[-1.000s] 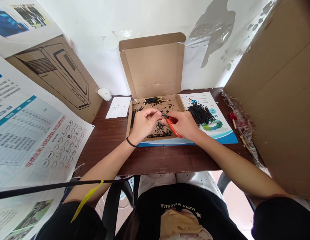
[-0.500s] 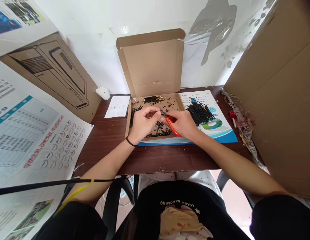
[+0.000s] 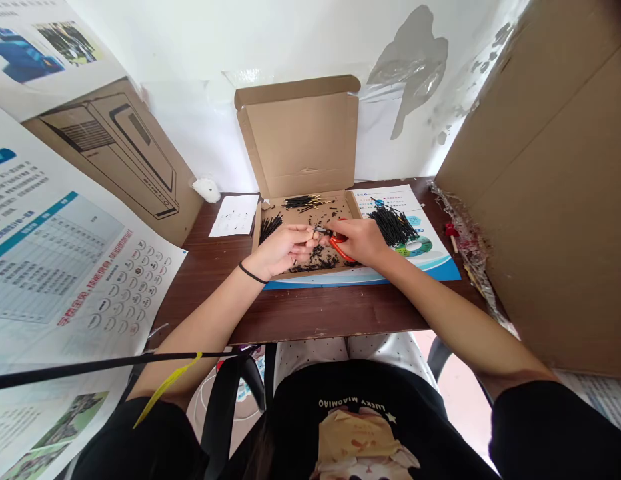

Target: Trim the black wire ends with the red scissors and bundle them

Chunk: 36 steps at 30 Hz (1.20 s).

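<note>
My right hand [image 3: 363, 239] is wrapped round red-handled cutters [image 3: 344, 251] over the open cardboard box, their grey jaws pointing left towards my other hand. Thumb and fingers of my left hand [image 3: 285, 248] are pinched together at those jaws, on a thin piece too small to make out. Under both hands lie short black scraps [image 3: 315, 263] on the box floor. At the back of the box rests a bundle of black sticks with gold-coloured ends [image 3: 305, 201]. More black sticks [image 3: 271, 227] lie along its left side.
The box's lid [image 3: 300, 140] stands raised at the back. Right of the box, a pile of black sticks [image 3: 394, 225] lies on a printed sheet [image 3: 435, 257]. White paper [image 3: 233, 215] lies at left. Large cardboard panels [image 3: 535, 167] flank the desk [image 3: 310, 310].
My left hand has turned and dropped slightly, its fingers now closer together beside the cutters. My right hand still holds the cutters, now turned somewhat. The view has shifted a little.
</note>
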Motion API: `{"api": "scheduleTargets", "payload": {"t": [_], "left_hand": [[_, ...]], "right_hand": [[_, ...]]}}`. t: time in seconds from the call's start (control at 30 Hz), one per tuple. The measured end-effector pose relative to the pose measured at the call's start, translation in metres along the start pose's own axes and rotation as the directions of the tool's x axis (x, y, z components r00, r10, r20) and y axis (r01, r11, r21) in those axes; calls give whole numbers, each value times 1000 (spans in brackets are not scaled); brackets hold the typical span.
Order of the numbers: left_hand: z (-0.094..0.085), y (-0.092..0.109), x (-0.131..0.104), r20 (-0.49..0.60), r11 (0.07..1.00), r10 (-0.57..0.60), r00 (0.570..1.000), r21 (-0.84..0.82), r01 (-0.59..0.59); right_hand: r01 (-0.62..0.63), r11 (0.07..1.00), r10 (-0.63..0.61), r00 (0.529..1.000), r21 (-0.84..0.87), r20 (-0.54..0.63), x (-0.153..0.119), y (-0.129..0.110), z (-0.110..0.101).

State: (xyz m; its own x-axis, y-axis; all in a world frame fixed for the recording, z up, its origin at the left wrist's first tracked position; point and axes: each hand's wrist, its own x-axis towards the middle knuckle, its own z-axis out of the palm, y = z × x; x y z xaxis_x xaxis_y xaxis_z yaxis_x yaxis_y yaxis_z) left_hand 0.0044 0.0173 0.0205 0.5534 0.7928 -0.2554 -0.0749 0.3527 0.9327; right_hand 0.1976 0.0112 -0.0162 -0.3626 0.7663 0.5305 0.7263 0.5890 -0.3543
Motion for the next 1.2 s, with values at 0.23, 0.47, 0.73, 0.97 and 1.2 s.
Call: {"api": "scheduleTargets", "payload": {"t": [0.23, 0.47, 0.73, 0.97, 1.2], "left_hand": [[4, -8, 4, -235, 924, 355, 905, 237, -301], [7, -9, -2, -224, 804, 509, 831, 469, -366], [7, -10, 2, -47, 959, 269, 962, 102, -263], [14, -8, -2, -273, 773, 555, 785, 517, -367], [2, -2, -2, 84, 996, 86, 993, -46, -83]], "right_hand": [[-147, 985, 143, 988, 94, 51, 3, -8, -7], [-146, 970, 138, 989, 193, 56, 2, -11, -5], [-94, 992, 92, 995, 89, 29, 4, -4, -11], [-117, 985, 111, 993, 125, 49, 2, -6, -6], [-49, 999, 49, 998, -12, 38, 3, 2, -10]]}}
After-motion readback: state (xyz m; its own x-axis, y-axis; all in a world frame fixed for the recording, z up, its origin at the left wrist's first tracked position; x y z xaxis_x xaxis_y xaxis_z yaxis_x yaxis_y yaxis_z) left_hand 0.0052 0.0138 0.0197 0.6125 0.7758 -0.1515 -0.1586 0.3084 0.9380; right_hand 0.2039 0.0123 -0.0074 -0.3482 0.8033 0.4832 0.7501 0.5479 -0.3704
